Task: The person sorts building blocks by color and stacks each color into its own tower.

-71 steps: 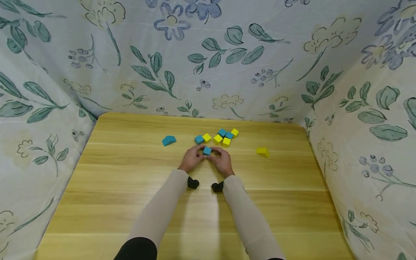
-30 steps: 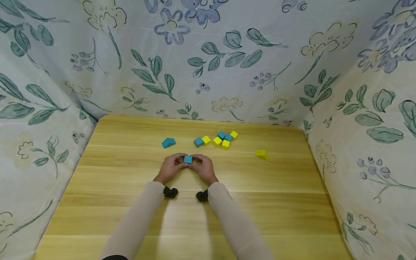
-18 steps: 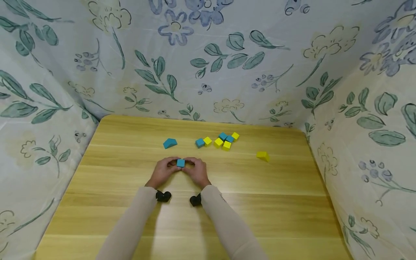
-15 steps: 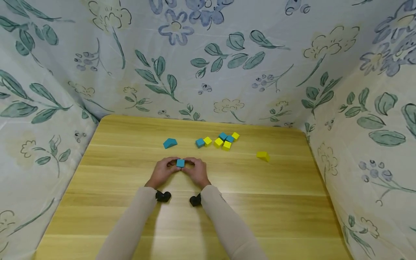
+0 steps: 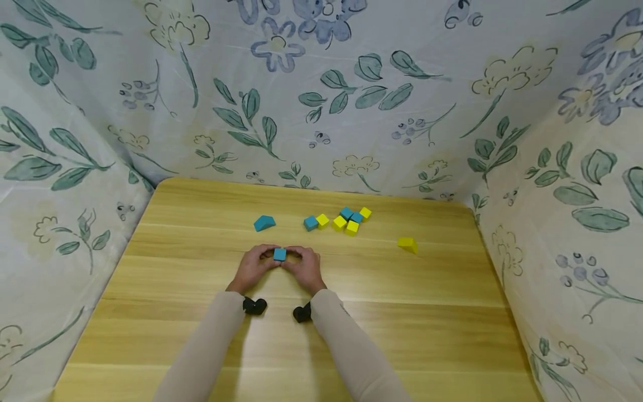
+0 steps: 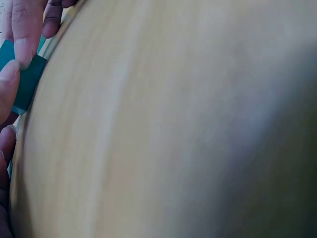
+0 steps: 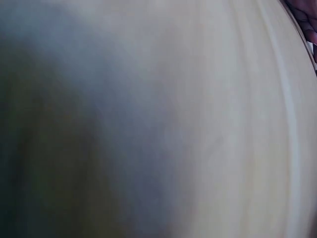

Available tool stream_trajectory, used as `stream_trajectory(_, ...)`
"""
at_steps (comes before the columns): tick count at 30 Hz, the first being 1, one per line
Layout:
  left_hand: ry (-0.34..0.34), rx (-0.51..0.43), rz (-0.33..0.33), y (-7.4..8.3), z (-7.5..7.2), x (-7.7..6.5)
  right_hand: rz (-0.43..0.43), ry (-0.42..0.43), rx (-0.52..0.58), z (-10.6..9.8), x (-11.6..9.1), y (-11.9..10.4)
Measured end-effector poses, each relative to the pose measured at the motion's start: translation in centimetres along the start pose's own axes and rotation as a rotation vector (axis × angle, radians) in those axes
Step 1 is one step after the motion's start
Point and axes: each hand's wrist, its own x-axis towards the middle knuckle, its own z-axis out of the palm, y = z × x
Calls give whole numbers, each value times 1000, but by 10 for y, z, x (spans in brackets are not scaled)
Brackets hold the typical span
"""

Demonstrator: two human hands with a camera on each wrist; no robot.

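A blue cube [image 5: 279,254] is pinched between both hands near the table's middle left. My left hand [image 5: 251,269] holds its left side and my right hand [image 5: 305,269] its right side, fingers and thumbs curved in on it. In the left wrist view, a thumb and fingertips press on the teal-looking face of the cube [image 6: 30,84]. Only a few fingers [image 7: 303,15] show at the top right corner of the right wrist view, where the cube is out of sight. A blue trapezoid-like block [image 5: 264,223] lies just beyond the left hand.
Behind the hands, a blue cube [image 5: 311,223] sits against a yellow cube [image 5: 322,221]. Right of these is a cluster of several blue and yellow cubes [image 5: 352,228]. A yellow wedge-like block [image 5: 407,244] lies farther right. Flowered cloth [image 5: 321,100] hangs around the wooden table [image 5: 412,335].
Both hands have carried the blue cube left and towards the body, away from the cube cluster. Over the last half second they stay almost still. The other blocks keep their places.
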Motion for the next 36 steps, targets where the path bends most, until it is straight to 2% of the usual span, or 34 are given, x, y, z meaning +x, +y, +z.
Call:
stream_trajectory(13,25,25,9,3,1,-3,-15,13,-24,0,-1,0)
stream_trajectory(19,23,32,9,2,1,-2,-3,-7,-2,-1,-1,1)
stream_trajectory(30,8,40,-11,0,0,-2,33,-101,220,-17,-1,9)
stream_trajectory(36,0,60,-9,1,0,-1,23,-51,259,-34,6,12)
